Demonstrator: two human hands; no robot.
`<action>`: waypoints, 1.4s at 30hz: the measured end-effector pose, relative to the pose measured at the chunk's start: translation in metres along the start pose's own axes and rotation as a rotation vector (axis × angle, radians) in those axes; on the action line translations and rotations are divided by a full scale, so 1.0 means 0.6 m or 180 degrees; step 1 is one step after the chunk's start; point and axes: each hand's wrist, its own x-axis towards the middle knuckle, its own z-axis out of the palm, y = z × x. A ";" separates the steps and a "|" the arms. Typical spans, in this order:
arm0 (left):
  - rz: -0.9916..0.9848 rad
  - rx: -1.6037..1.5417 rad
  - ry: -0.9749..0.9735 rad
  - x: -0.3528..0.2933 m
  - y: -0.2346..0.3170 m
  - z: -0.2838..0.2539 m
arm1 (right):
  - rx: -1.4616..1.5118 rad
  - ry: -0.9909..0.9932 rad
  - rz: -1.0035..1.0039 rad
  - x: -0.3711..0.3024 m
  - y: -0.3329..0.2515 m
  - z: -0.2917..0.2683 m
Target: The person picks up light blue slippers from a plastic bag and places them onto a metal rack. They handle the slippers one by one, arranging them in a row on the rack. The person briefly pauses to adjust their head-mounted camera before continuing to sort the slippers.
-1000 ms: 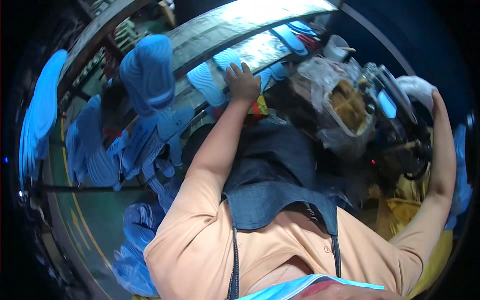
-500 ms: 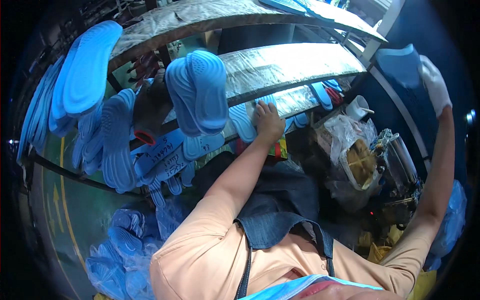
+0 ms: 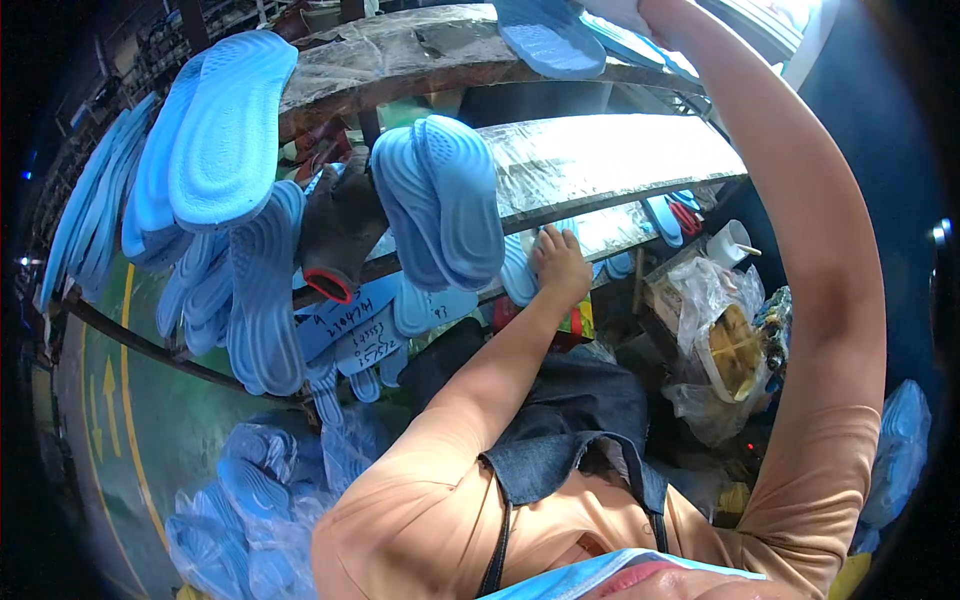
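My right hand [image 3: 622,12], in a white glove and partly cut off by the top edge, is closed at the end of a blue insole [image 3: 552,42] over the top shelf's front edge. Its fingertips are mostly hidden. Beside it, another blue insole [image 3: 630,42] lies on that shelf. My bare left hand [image 3: 562,265] rests on the lower shelf, fingers stretched out over the end of a blue insole. Next to it is a ridged blue insole [image 3: 518,272].
Blue insoles [image 3: 437,205] hang over the middle shelf [image 3: 620,150]; more [image 3: 225,130] stack at left. A dark sleeve-like piece with a red rim [image 3: 335,235] hangs between. Bagged insoles [image 3: 250,500] are at lower left. At right stand a white cup [image 3: 730,243] and a plastic-lined container [image 3: 735,355].
My right hand has swung up and left from the far right to the top shelf, bringing the blue insole along. The left hand stays on the lower shelf. The view has shifted slightly.
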 end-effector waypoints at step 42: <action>0.0047 -0.4448 -0.3482 -0.215 0.313 0.019 | 0.0710 -0.1054 0.2310 -0.817 0.212 -0.114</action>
